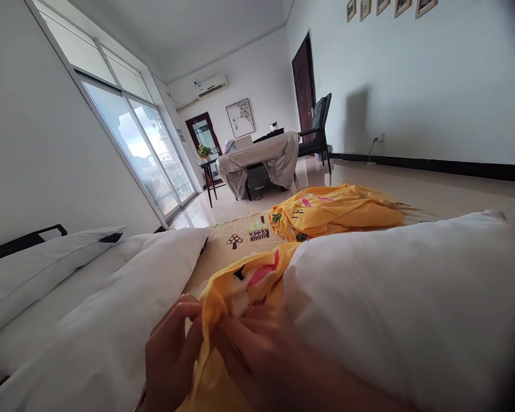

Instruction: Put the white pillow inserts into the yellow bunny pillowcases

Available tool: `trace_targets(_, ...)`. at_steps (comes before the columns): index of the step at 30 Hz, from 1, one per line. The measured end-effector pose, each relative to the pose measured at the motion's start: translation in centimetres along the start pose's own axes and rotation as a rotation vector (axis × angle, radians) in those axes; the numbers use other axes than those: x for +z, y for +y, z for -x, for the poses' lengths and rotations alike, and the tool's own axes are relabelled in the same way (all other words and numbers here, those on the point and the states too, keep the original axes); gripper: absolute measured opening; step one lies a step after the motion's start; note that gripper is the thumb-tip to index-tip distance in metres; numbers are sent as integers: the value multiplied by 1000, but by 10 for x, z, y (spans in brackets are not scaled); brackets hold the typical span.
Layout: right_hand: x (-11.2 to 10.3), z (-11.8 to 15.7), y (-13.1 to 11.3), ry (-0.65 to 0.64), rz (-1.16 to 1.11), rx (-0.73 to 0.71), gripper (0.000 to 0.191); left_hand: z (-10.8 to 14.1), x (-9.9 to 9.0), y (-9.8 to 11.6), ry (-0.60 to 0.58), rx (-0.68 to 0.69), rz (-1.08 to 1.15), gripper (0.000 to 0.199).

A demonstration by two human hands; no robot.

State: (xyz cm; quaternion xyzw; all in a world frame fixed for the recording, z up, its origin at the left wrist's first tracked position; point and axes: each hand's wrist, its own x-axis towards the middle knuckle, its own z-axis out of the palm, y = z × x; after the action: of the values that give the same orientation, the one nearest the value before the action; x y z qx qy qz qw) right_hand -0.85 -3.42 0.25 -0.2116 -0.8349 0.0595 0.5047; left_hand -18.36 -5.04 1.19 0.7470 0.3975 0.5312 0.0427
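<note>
My left hand [171, 349] pinches the edge of a yellow pillowcase [223, 292] with a pink and white print. Close beside it, my right hand [257, 343] is closed on the same fabric, its fingers partly hidden in the folds. The pillowcase hangs bunched between both hands and runs down toward the bottom of the view. A plump white pillow [395, 303] lies to the right, touching the yellow fabric. Whether any of the pillow is inside the case, I cannot tell.
More yellow printed cloth [339, 212] lies crumpled beyond the pillow on a beige patterned mat [232, 237]. White pillows [154, 280] rest on the left. Farther off stand a covered table [257, 151], a black chair [320, 129] and a small plant stand [208, 171].
</note>
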Motion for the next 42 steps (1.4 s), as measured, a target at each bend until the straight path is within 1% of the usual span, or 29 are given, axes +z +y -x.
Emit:
trace_targets(3, 5, 1, 4, 37, -78, 88, 17, 0, -2, 3, -137, 62, -50, 10)
trace_targets(5, 6, 2, 8, 68, -149, 146, 15, -1, -5, 6, -198, 95, -105, 14)
trace_targets(8, 6, 3, 11, 71, -202, 203, 13, -4, -8, 8, -214, 164, -182, 16)
trace_targets(10, 7, 3, 12, 51, -217, 226, 13, -6, -8, 9, -221, 199, -187, 13)
trace_targets(13, 9, 3, 12, 46, -221, 224, 14, -7, -6, 8, -245, 194, -147, 11)
trace_targets(17, 11, 4, 12, 52, -252, 216, 12, -8, -6, 6, -290, 182, -108, 13)
trace_targets(21, 10, 3, 12, 62, -216, 169, 12, -9, -6, 2, -328, 189, -31, 14)
trace_targets(24, 9, 3, 11, 56, -176, 145, 12, -7, -7, 1, -337, 211, 3, 17)
trace_targets(27, 9, 3, 10, 23, -141, 119, 10, -3, -7, 2, -325, 252, -7, 20)
trace_targets(31, 10, 4, 10, -43, -141, 67, 11, 2, -1, 3, -267, 286, 1, 22)
trace_targets(34, 9, 4, 11, -66, -162, 74, 11, 0, 4, 1, -233, 308, 35, 20)
trace_targets(38, 7, 4, 11, -127, -168, 72, 9, -5, 5, -1, -211, 274, 98, 15)
trace_targets(42, 6, 4, 10, -162, -126, 42, 9, -7, 2, 2, -240, 227, 110, 16)
